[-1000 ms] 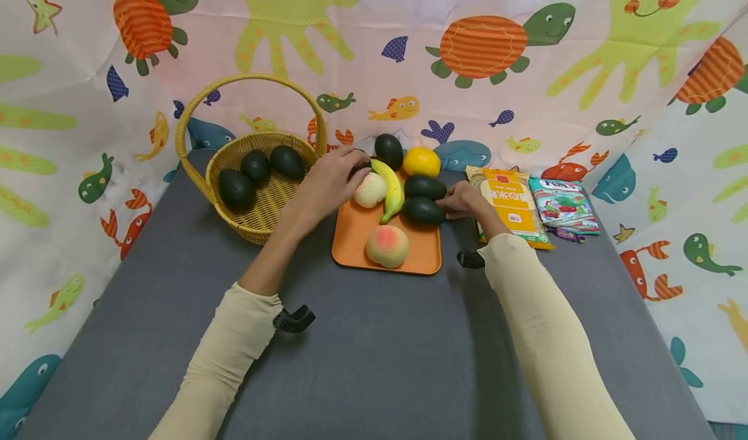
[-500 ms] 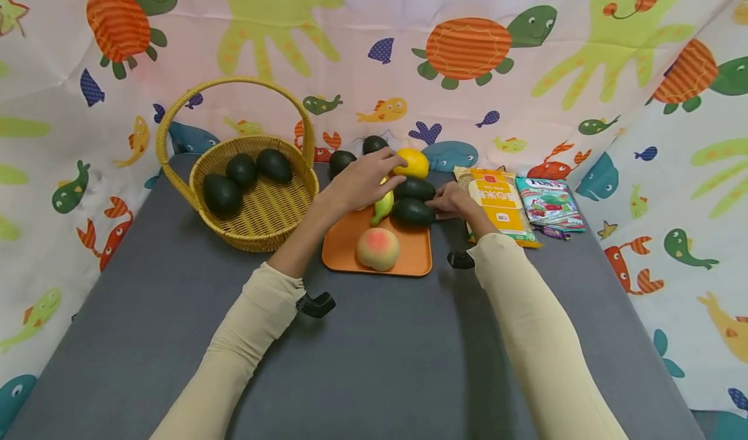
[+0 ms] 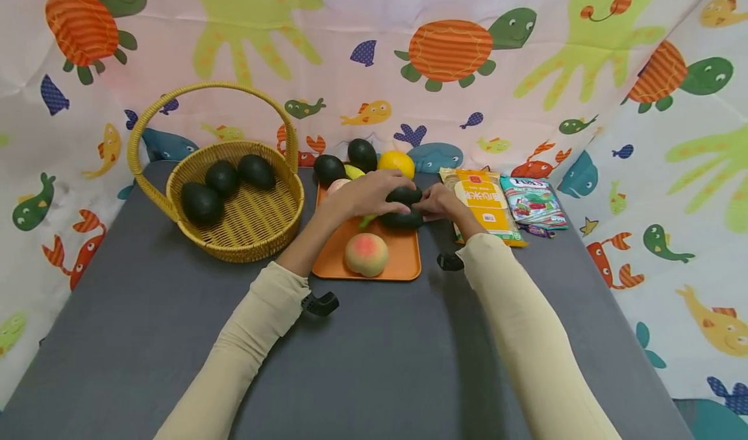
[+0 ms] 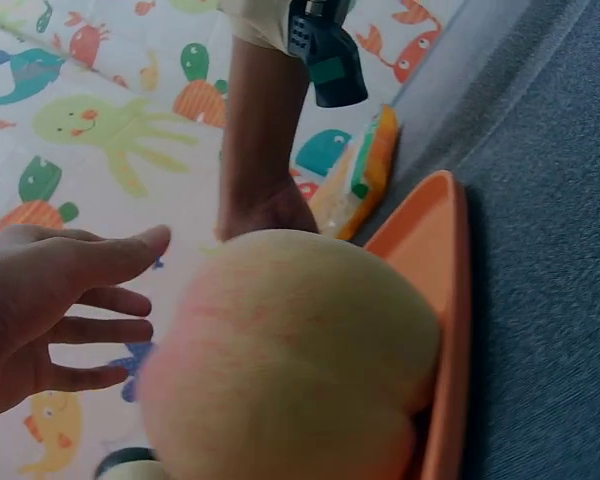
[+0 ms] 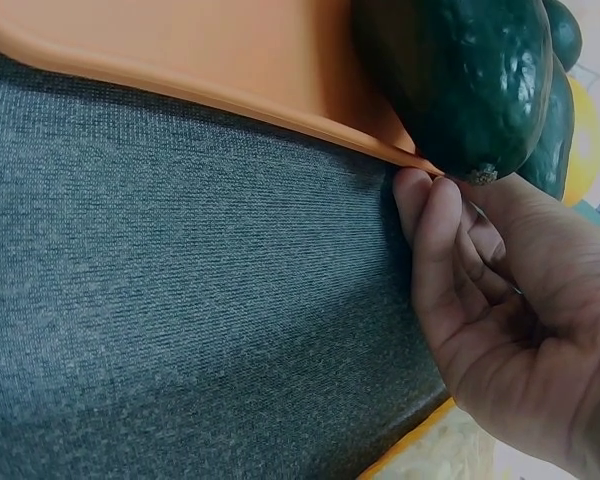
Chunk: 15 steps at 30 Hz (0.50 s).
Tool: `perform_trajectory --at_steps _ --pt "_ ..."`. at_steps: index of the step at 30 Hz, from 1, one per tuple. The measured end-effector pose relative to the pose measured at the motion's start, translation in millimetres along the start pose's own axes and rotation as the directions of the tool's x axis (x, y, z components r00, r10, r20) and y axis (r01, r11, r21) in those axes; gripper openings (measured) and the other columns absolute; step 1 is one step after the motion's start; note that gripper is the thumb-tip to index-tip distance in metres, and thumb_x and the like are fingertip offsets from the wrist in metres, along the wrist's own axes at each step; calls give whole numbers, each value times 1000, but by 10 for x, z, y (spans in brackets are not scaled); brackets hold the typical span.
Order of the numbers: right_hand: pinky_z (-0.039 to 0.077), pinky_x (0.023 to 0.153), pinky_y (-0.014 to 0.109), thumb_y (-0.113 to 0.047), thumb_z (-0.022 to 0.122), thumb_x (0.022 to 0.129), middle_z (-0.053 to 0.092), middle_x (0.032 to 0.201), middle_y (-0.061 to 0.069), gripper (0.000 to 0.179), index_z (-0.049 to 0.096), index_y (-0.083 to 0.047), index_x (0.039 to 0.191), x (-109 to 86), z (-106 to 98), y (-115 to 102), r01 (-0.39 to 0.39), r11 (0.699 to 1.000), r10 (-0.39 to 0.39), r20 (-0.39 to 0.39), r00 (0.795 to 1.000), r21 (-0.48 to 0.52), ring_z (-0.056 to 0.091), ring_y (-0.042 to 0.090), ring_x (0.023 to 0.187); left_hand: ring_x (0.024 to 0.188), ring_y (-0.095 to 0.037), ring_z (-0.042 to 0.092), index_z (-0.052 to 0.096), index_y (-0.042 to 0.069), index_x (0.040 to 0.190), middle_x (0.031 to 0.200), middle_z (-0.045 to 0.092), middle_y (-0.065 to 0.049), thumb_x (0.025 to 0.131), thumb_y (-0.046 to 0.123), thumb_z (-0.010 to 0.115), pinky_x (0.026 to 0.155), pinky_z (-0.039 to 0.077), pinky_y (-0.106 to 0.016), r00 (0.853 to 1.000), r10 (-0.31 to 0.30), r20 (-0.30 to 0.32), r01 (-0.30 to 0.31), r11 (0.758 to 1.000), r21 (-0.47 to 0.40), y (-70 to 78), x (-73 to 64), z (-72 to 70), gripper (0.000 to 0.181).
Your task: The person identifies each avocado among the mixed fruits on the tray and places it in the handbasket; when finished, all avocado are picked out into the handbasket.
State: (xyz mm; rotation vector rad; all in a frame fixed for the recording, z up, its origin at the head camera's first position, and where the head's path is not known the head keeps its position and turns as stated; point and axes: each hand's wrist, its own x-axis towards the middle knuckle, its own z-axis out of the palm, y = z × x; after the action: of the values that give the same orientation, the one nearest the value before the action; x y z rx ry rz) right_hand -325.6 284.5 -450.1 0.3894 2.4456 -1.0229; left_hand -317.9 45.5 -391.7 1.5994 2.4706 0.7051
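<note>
My left hand (image 3: pixel 373 192) reaches over the orange tray (image 3: pixel 403 261). Its thumb and fingers are apart on either side of a dark green avocado (image 3: pixel 404 195); the left wrist view shows nothing between them. A second avocado (image 3: pixel 403 220) lies just in front. At the tray's right edge, my right hand (image 5: pixel 530 290) pinches the rim beside an avocado's stem end. A blushed peach (image 3: pixel 366 255) sits at the tray's front. A banana (image 3: pixel 354 172) and another peach (image 3: pixel 336 185) are mostly hidden by the left hand.
A yellow wicker basket (image 3: pixel 234 252) with three avocados stands left. Behind my left hand are two more avocados (image 3: pixel 362 154) and a yellow lemon-like fruit (image 3: pixel 397 162). A yellow snack bag (image 3: pixel 482 203), a teal packet (image 3: pixel 533 201) and a purple-wrapped candy (image 3: pixel 536 231) lie right.
My left hand has moved right, from the peach and banana to the avocados at the tray's right. My right hand stays at the tray edge. The head view has shifted to the right.
</note>
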Motion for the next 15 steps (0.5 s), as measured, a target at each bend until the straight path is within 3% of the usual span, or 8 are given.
perform_trajectory --at_steps 4,9,15 --pt "60 65 20 -21 75 96 64 72 -1 22 75 0 102 22 68 -11 0 1000 0 20 1000 4 67 8 62 130 -29 61 62 5 143 141 64 -15 96 35 77 117 48 -41 998 14 65 -9 997 -73 -112 -26 163 58" --pt "60 65 20 -20 74 96 61 70 -1 20 76 0 99 -7 41 -8 -7 999 8 10 1000 -51 66 10 64 137 -29 58 61 8 145 146 62 -13 94 27 79 121 44 -41 990 26 137 -13 995 -96 -146 -19 289 58" --pt "59 62 19 -19 71 98 62 69 -1 22 75 1 102 -18 12 -3 8 999 -8 -9 1000 -54 65 8 60 129 -31 55 62 12 146 139 57 -15 92 22 81 116 46 -41 992 -51 119 54 998 -23 -88 27 346 59"
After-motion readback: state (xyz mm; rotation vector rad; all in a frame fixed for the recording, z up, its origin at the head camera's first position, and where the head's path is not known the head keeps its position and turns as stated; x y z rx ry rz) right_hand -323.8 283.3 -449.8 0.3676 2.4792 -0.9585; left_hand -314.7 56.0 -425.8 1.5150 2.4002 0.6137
